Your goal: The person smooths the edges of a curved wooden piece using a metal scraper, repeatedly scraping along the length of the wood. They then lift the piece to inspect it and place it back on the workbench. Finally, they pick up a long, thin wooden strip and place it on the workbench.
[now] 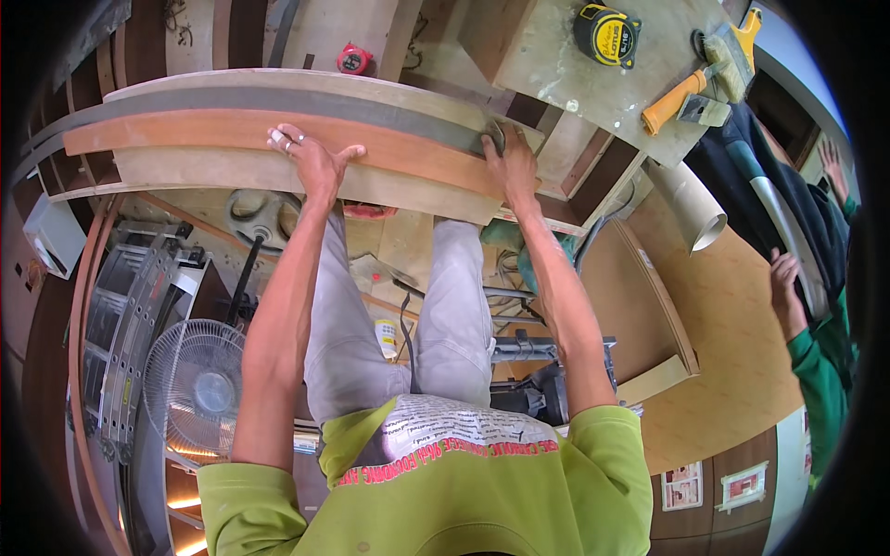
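Observation:
A long reddish-brown wood strip (229, 132) lies across pale plywood boards (389, 182) in front of me. Along its far side runs a dark grey strip (292, 103), which extends past it on the left. My left hand (316, 163) rests on the brown strip, fingers over it and thumb spread out to the right. Something white is wrapped around one finger, and there are rings. At the right end of the grey strip, my right hand (513, 163) has its thumb and fingers closed around the strip's end. The fingers partly hide that end.
A Lotus tape measure (606, 36), orange-handled scraper (674, 103) and brush (726, 66) lie on a board at right. A red tape measure (354, 59) sits beyond the strips. A fan (208, 389) and folded ladder (132, 333) stand left. Another person's hand (786, 285) shows at right.

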Demonstrator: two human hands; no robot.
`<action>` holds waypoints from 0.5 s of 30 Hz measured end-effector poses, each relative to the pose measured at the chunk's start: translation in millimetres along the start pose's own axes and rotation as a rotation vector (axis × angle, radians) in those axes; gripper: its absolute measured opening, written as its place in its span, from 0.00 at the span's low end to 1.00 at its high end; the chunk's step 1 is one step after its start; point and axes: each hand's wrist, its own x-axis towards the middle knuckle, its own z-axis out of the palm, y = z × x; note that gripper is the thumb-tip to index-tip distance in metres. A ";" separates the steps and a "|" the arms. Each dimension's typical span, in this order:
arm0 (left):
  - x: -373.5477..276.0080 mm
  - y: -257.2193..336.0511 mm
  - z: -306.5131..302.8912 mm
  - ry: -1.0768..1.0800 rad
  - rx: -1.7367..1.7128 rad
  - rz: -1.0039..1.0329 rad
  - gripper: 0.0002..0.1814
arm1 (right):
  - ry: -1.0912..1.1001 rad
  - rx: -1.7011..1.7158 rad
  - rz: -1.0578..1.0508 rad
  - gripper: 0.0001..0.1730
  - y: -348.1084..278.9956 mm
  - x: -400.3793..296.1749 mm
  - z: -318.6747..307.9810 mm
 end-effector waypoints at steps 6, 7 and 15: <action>-1.0 0.2 -1.3 0.013 0.022 0.015 0.80 | -0.160 0.028 -0.074 0.19 9.4 11.3 -9.7; -1.2 1.0 -1.5 0.012 0.020 0.014 0.80 | -0.184 0.020 -0.080 0.18 11.1 13.4 -10.4; -1.3 0.2 -1.1 0.029 0.000 0.008 0.81 | -0.277 0.008 -0.064 0.18 19.7 19.4 -5.6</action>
